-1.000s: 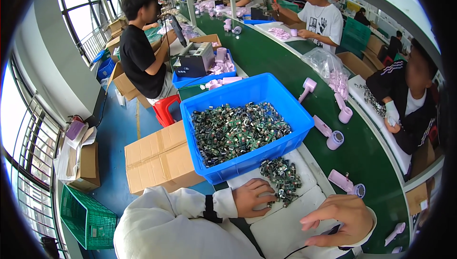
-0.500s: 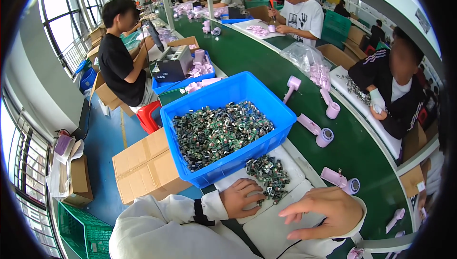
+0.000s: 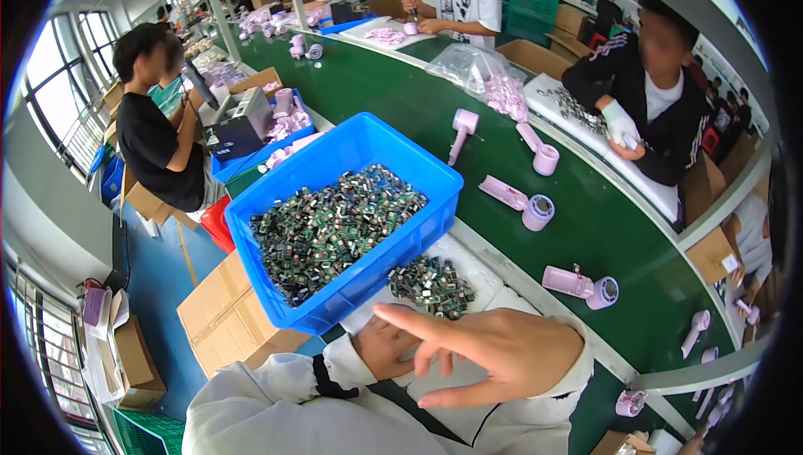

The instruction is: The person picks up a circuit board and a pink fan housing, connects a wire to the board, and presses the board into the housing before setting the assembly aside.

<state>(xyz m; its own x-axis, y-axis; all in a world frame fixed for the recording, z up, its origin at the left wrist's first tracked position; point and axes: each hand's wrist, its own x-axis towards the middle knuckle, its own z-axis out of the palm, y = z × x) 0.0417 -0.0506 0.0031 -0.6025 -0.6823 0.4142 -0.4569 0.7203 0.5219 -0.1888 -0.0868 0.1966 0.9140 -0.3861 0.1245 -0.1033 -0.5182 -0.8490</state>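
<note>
My right hand (image 3: 502,350) hovers over the white work surface, its index finger stretched out to the left and its thumb apart. Nothing shows in its grasp. Behind it, my left hand (image 3: 378,345) rests low beside the blue bin, its fingers lying loosely and partly covered by the right hand. A small heap of little green circuit boards (image 3: 431,285) lies on the white mat (image 3: 493,267) just beyond both hands. To the far left of the heap stands a blue plastic bin (image 3: 351,294), filled with many more boards (image 3: 335,225).
A green conveyor belt (image 3: 401,87) runs past on the right, carrying pink hair-dryer-like housings (image 3: 502,191). A cardboard box (image 3: 230,309) sits left of the bin. A metal rail (image 3: 703,378) crosses at right. Co-workers sit across the belt and one at far left (image 3: 163,125).
The view has turned to the right, so the scene shifts left. My right hand has moved leftward and away from me, now overlapping the left hand, which stays near the heap.
</note>
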